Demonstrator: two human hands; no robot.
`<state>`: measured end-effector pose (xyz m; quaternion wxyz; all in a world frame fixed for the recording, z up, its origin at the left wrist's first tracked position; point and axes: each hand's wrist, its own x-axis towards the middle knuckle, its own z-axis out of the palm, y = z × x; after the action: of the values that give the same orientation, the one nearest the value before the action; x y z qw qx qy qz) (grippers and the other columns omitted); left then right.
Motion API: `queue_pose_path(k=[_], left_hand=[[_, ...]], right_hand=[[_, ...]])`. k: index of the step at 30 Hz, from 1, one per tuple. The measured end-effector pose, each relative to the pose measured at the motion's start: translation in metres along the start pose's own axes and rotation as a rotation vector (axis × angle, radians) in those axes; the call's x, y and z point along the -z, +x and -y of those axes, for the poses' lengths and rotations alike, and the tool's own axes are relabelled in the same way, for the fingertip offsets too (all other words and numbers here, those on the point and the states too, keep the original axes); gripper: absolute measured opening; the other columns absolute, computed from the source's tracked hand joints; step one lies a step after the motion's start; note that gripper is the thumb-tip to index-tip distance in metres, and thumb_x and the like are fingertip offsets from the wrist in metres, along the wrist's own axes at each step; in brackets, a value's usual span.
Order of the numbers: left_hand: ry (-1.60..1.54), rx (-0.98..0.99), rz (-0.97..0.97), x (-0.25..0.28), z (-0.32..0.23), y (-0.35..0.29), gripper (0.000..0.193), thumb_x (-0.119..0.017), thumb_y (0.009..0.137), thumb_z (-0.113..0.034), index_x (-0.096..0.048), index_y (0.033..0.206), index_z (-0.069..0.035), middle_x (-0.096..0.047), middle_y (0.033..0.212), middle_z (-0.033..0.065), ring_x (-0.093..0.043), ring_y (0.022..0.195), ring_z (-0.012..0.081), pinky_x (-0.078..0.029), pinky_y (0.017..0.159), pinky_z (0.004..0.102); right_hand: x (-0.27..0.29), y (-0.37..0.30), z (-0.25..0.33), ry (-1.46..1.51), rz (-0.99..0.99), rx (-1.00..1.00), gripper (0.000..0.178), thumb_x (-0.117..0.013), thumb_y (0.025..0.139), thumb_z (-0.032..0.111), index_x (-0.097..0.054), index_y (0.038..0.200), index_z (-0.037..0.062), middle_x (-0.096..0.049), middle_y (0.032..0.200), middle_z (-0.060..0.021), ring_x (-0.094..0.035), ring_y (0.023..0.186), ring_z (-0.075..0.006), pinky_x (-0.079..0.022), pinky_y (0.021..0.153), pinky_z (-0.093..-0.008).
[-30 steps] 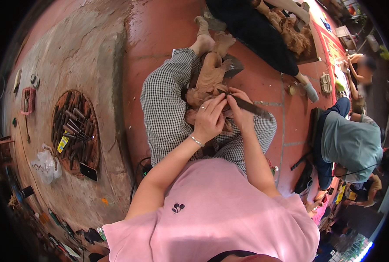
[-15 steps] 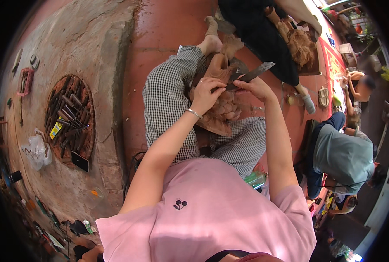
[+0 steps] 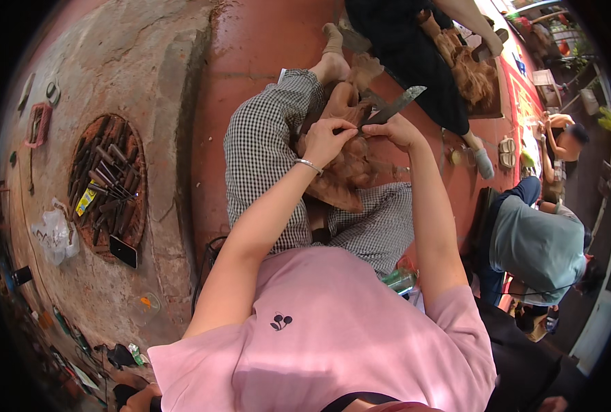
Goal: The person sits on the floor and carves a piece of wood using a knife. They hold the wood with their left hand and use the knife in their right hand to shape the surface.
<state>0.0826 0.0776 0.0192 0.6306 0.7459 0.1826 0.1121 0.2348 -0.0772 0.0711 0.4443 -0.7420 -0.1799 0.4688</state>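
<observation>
Between my bent legs rests a reddish-brown carved wooden piece (image 3: 339,191), with knobbly relief showing below my hands. Above it, my right hand (image 3: 400,132) is closed on a dark, flat, blade-like strip (image 3: 400,105), its thumb pressed on the near end. The strip's paler tip points up and to the right; I cannot make out whether it is metal or abrasive sheet. My left hand (image 3: 328,142), a bangle on its wrist, pinches near the strip's near end, fingertips almost meeting the right thumb. What lies between those fingertips is too small to tell.
On the stone ledge at left, a round basket (image 3: 143,206) holds several wooden-handled carving tools, with a phone (image 3: 123,251) at its edge. A plastic bag (image 3: 56,233) lies beside it. Another person works opposite, near another carving (image 3: 475,82). A green bottle (image 3: 400,280) sits by my right hip.
My hands have drawn closer together, and the strip's tip has shifted slightly up and left. At the top right, the other person's hand has come into view with a dark object.
</observation>
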Motion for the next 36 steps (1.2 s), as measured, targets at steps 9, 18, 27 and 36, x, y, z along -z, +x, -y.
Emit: queue_pose_path(k=[9, 18, 27, 36], left_hand=[[-0.087, -0.117, 0.024, -0.005, 0.023, -0.006, 0.018, -0.078, 0.08, -0.025, -0.078, 0.091, -0.01, -0.075, 0.092, 0.005, -0.071, 0.084, 0.0195, -0.054, 0.075, 0.0327], [-0.152, -0.142, 0.044, -0.003, 0.025, -0.004, 0.018, -0.076, 0.081, -0.024, -0.078, 0.091, -0.009, -0.075, 0.091, 0.0057, -0.071, 0.085, 0.0201, -0.055, 0.076, 0.0318], [-0.091, -0.232, -0.024, -0.005, 0.029, -0.001, 0.017, -0.076, 0.081, -0.022, -0.077, 0.09, -0.008, -0.073, 0.095, 0.0054, -0.07, 0.087, 0.0221, -0.054, 0.077, 0.033], [-0.004, -0.172, 0.002, 0.0, 0.017, -0.007, 0.018, -0.078, 0.081, -0.018, -0.077, 0.092, -0.003, -0.073, 0.094, 0.0058, -0.069, 0.082, 0.0164, -0.053, 0.074, 0.0278]], right_hand=[[-0.002, -0.006, 0.009, -0.023, 0.023, -0.005, 0.043, -0.085, 0.075, 0.015, -0.066, 0.111, 0.0015, -0.069, 0.097, -0.0072, -0.067, 0.094, -0.0188, -0.058, 0.085, -0.0314], [-0.002, -0.008, 0.012, -0.279, 0.142, 0.041, 0.03, -0.078, 0.082, 0.016, -0.068, 0.104, -0.0006, -0.069, 0.104, -0.0076, -0.067, 0.095, -0.016, -0.054, 0.087, -0.0282], [0.007, 0.009, 0.002, -0.075, 0.123, -0.037, 0.031, -0.079, 0.084, 0.015, -0.065, 0.106, -0.0021, -0.07, 0.1, -0.011, -0.07, 0.089, -0.0199, -0.061, 0.08, -0.0319], [0.0, -0.001, 0.022, -0.072, 0.091, -0.065, 0.056, -0.084, 0.078, 0.014, -0.056, 0.124, -0.001, -0.07, 0.104, -0.0123, -0.071, 0.093, -0.0219, -0.062, 0.08, -0.0335]])
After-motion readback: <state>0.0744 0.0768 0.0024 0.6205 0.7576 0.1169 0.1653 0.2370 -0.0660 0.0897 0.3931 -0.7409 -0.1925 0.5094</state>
